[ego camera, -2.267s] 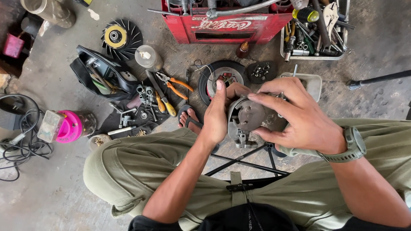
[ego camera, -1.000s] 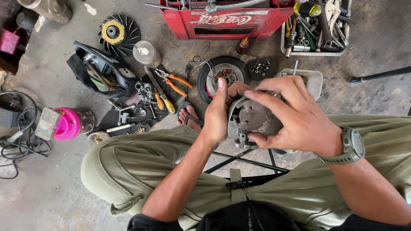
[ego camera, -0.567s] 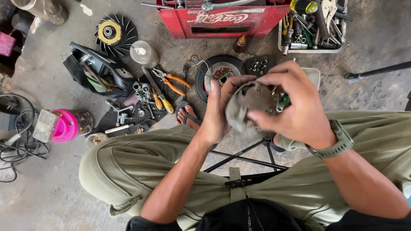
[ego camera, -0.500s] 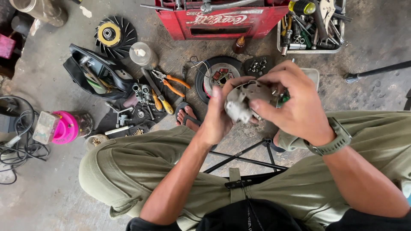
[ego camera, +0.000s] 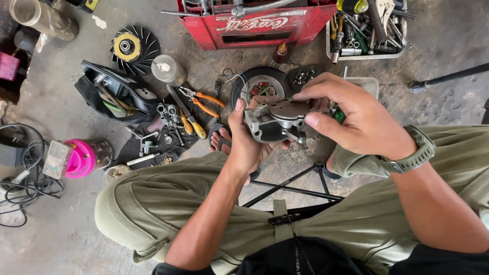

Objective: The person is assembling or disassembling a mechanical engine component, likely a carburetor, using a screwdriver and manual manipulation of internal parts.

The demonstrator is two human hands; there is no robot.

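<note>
Left hand (ego camera: 244, 145) is cupping a grey metal engine part (ego camera: 275, 121) from below; right hand (ego camera: 351, 119) is gripping its top, above orange pliers (ego camera: 204, 102) on the floor.

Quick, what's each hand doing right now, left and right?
Left hand: closed around the grey metal engine part, cradling it from below.
Right hand: fingers pinching the same part from above and its right side.

Surface: stained concrete floor (ego camera: 66, 239) | On it: red crate (ego camera: 254, 23); orange-handled pliers (ego camera: 204, 102); black fan wheel (ego camera: 130, 48); pink-lidded jar (ego camera: 81, 158); coiled cable (ego camera: 25, 178); grey parts tray (ego camera: 367, 30)
</note>
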